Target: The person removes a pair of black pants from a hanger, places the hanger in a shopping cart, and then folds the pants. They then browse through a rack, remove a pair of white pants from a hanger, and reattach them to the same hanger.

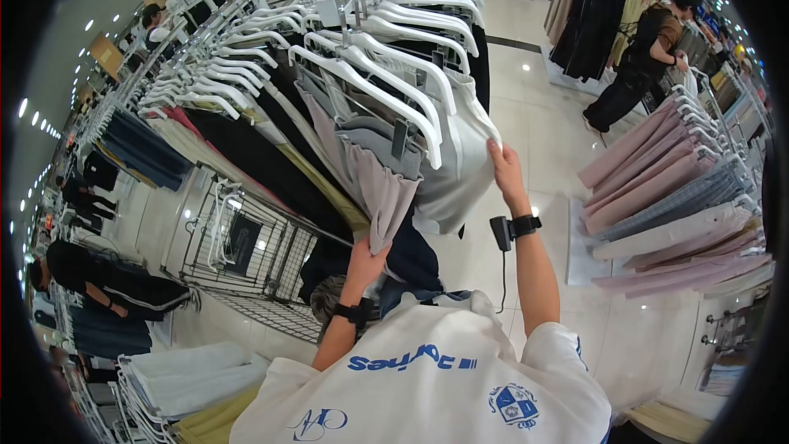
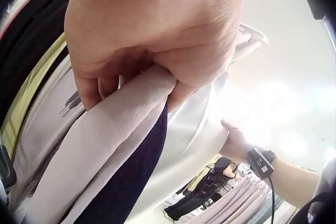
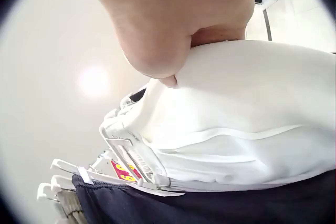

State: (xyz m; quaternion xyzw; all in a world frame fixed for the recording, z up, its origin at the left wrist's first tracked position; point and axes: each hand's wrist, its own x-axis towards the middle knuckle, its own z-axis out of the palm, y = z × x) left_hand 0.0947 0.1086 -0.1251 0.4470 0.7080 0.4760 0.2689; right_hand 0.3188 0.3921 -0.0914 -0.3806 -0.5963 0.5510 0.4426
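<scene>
Light pinkish-grey trousers (image 1: 390, 201) hang from a white hanger on the rack, and my left hand (image 1: 366, 265) grips them low on the leg. In the left wrist view the ribbed fabric (image 2: 100, 134) is bunched between thumb and fingers, with a navy garment (image 2: 142, 166) right behind it. My right hand (image 1: 507, 173) pinches the outer edge of white trousers (image 1: 468, 144) at the right of the same rack. The right wrist view shows the thumb on the white cloth (image 3: 236, 92); the other fingers are mostly hidden behind it.
White hangers (image 1: 374, 82) crowd the rack, with black trousers (image 1: 279, 164) to the left. A wire cart (image 1: 255, 263) stands below left. Another rack of pink trousers (image 1: 641, 173) is across the tiled aisle (image 1: 530, 238), where a person (image 1: 645, 57) stands.
</scene>
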